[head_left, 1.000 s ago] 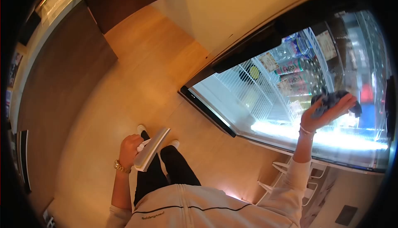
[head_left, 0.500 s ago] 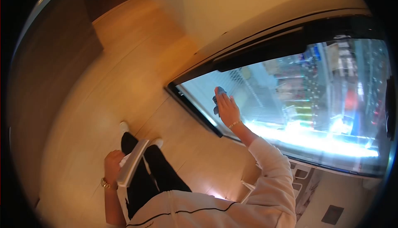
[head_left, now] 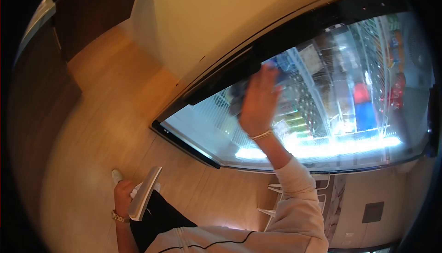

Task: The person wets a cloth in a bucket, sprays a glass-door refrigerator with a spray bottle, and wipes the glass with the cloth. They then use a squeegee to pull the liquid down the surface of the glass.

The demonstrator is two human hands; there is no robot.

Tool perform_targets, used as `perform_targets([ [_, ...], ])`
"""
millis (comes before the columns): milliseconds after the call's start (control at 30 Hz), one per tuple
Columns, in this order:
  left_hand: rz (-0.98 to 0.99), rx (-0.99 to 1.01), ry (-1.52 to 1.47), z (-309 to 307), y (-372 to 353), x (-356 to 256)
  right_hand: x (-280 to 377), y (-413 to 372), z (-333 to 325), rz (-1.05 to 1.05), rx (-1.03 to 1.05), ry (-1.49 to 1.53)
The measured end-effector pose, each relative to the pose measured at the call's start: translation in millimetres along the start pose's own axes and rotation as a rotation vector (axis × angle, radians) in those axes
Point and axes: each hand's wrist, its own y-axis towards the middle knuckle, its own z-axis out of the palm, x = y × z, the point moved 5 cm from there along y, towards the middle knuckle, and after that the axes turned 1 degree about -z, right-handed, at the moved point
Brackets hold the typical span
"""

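Observation:
In the lower left, my left hand (head_left: 122, 198) is wrapped around the handle of a squeegee (head_left: 146, 194), whose long pale blade slants over my dark trousers. My right hand (head_left: 258, 106) is laid over a dark cloth (head_left: 237, 94) against the glass door (head_left: 195, 120) of a lit display fridge. The hand is blurred by motion, and its palm hides part of the cloth. Packaged goods show behind the glass, among them a red and blue item (head_left: 364, 110).
A black frame (head_left: 294, 43) borders the fridge glass. Light wooden floor (head_left: 101, 129) lies to the left, beside a dark brown panel (head_left: 41, 96). White metal legs (head_left: 271, 211) stand below the fridge, near my right sleeve.
My right hand and the cloth have moved across the glass, away from its narrow end toward the black frame's handle side. My left hand still holds the squeegee. The camera view has shifted.

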Motion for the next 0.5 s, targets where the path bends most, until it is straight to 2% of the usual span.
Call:
perform_targets([
  [33, -0.012, 0.014, -0.01, -1.5, -8.2, 4.2, 30.3, -30.3, 32.8, -0.028, 0.214, 0.134],
  [100, -0.04, 0.004, 0.024, -10.0, -9.9, 1.4, 89.1, -107.6, 93.7, -0.317, 0.207, 0.263],
  [167, -0.101, -0.008, 0.076, -26.7, -25.8, 10.7, 121.0, -169.9, 147.8, -0.184, 0.844, 0.638],
  [233, -0.157, -0.026, 0.105, -29.9, -41.7, 25.9, 113.7, -192.3, 159.6, -0.248, 0.719, 0.518],
  [267, -0.218, -0.028, 0.098, -27.3, -56.8, 44.2, 99.2, -185.9, 150.1, -0.212, 0.649, 0.328],
  [300, -0.258, -0.025, 0.118, -26.8, -65.8, 50.8, 66.8, -183.4, 149.3, -0.045, 0.584, 0.173],
  [333, -0.295, -0.019, 0.134, -27.4, -72.3, 59.1, 35.9, -153.5, 121.7, 0.024, 0.207, 0.015],
  [367, -0.327, -0.009, 0.153, -28.0, -76.5, 63.9, -5.8, -140.8, 104.5, 0.271, 0.134, 0.194],
  [433, -0.305, -0.009, 0.155, -28.8, -76.3, 65.9, -17.9, -79.4, 28.0, 0.251, -0.245, 0.198],
  [500, -0.274, -0.001, 0.12, -18.5, -69.4, 69.2, 0.4, -81.5, 44.8, 0.291, -0.277, 0.236],
])
